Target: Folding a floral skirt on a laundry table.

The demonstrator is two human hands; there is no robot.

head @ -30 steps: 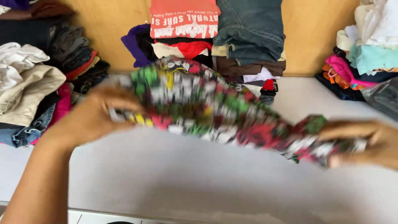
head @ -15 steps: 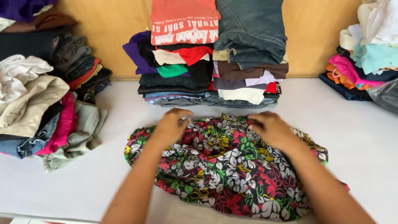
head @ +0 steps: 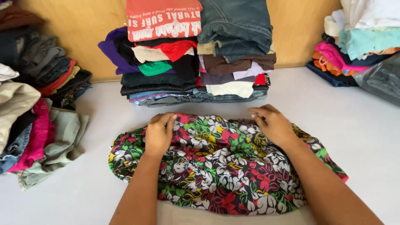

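A floral garment (head: 221,166), black with red, green, yellow and white flowers, lies crumpled and spread on the white table (head: 354,137). My left hand (head: 159,134) rests flat on its upper left part, fingers together, near the far edge. My right hand (head: 273,125) presses flat on its upper right part. Both forearms lie over the cloth. Neither hand grips anything.
A tall stack of folded clothes (head: 187,54) stands right behind the garment against a wooden wall. A loose heap of clothes (head: 33,108) lies at the left, and another pile (head: 358,46) at the right with a grey plastic bag (head: 381,81).
A second ago both hands held the garment up, stretched in the air. It has since been laid down on the table, and the hands now rest flat on its far edge, a little wider apart.
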